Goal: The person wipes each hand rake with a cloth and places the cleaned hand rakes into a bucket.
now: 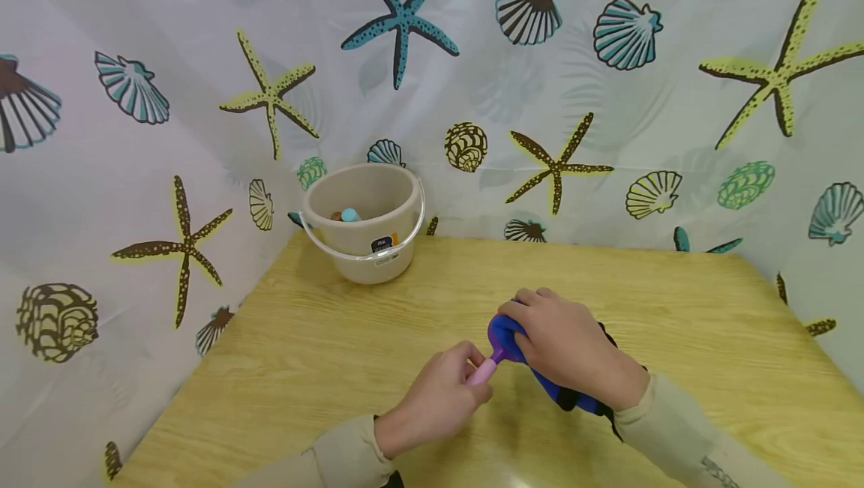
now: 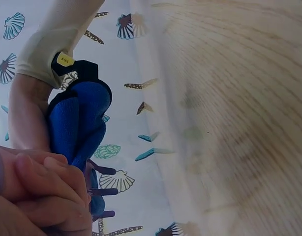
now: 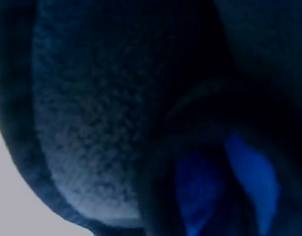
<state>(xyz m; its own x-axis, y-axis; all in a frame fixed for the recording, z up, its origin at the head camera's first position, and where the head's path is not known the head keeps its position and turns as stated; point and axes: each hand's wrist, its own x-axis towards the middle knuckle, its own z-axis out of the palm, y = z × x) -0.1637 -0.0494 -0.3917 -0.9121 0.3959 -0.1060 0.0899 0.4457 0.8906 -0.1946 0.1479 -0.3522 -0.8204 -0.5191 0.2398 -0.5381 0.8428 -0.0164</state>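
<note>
My left hand (image 1: pixel 442 394) grips the pink handle (image 1: pixel 482 372) of a small pronged utensil. Its purple head (image 1: pixel 498 342) is rounded, and several purple prongs (image 2: pixel 103 191) stick out in the left wrist view. At the other end my right hand (image 1: pixel 563 338) holds a plush blue cloth (image 1: pixel 550 383) with black edging against that head, hiding part of it. Below the right wrist, the rest of the cloth hangs folded. Dark, blurred folds of the cloth (image 3: pixel 92 123) fill most of the right wrist view, so the right fingers are hidden there.
A beige bucket (image 1: pixel 371 248) with its handle lowered stands at the back left of the wooden table (image 1: pixel 270 368). A light-blue item (image 1: pixel 349 214) and a brown one are inside it. A curtain (image 1: pixel 459 83) printed with starfish and shells surrounds the table.
</note>
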